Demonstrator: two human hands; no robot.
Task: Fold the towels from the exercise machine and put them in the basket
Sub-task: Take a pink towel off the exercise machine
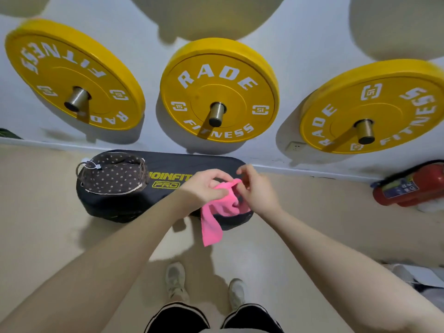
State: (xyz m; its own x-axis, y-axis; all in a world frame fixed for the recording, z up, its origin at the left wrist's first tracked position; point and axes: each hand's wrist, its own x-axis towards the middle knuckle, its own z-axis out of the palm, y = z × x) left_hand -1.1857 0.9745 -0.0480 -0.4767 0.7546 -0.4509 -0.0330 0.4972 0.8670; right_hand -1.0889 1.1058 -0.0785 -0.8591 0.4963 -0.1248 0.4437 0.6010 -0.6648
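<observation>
Here, both my hands hold a pink towel [222, 207] over the right end of the black padded bench [134, 203]. My left hand [204, 186] has its fingers [217, 192] curled tight around the bunched upper part, and my right hand [252, 186] pinches the top edge just beside it. The towel is crumpled between my hands, and its long free end hangs downward past the bench's front edge toward the floor [36, 212]. On the bench's left end sits a dark fabric basket [113, 175] with small pale dots, its mouth facing up; I cannot see anything inside it. Three yellow weight plates [218, 91] hang on the wall beyond.
</observation>
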